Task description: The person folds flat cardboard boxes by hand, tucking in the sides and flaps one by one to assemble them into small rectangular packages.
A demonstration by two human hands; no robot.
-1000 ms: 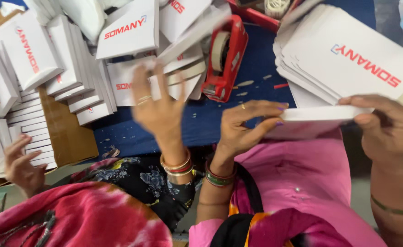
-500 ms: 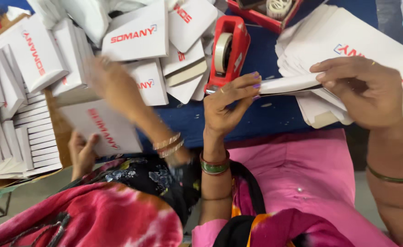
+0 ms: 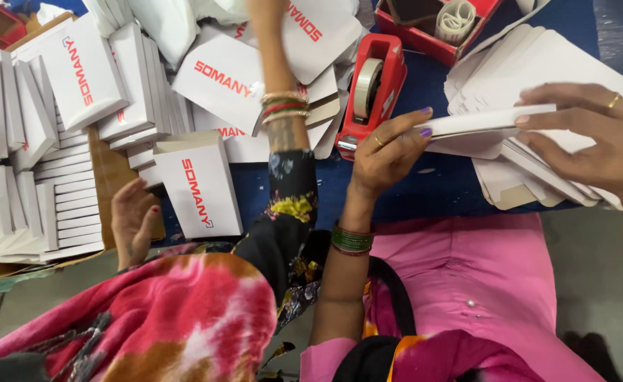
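While flat white cardboard box blank (image 3: 485, 122) sits pinched edge-on between left hand (image 3: 389, 152) and right hand (image 3: 595, 138), both grips pressed on it, blank now higher, nearer red tape dispenser (image 3: 369, 92) at 10 o'clock; co-worker's arm (image 3: 283, 106) now reaching to 12 o'clock across blue tabletop (image 3: 425, 191).

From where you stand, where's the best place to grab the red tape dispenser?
Take the red tape dispenser by its two long side walls, near the tape roll, coming from above. It lies flat on the blue table; your left hand is nearest but holds the flat white carton.
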